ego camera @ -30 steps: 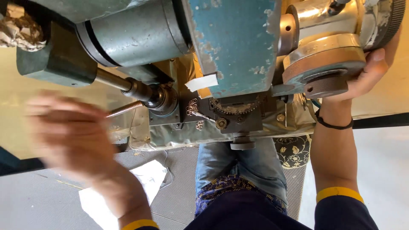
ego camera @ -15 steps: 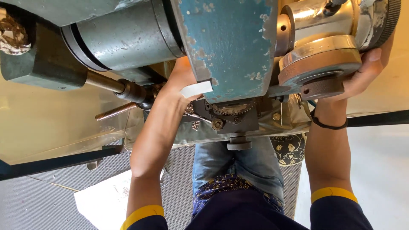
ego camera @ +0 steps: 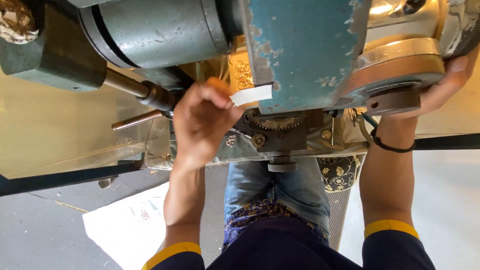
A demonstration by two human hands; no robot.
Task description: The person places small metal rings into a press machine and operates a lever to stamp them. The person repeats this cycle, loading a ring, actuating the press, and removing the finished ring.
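Head view: my left hand (ego camera: 202, 117) is raised under blue machine body (ego camera: 305, 50), fingers curled, fingertips pinching end of small white strip (ego camera: 252, 94) that sticks at edge of blue body. Wrist bent, forearm going straight up from lap. I judge step as handling this strip; next move calls for fine, steady pinch close to toothed gear (ego camera: 275, 121).

My right hand (ego camera: 442, 85) cups round brass-coloured wheel (ego camera: 400, 65) from below, fingers wrapped on rim, arm stretched upward, black band (ego camera: 392, 146) on wrist.
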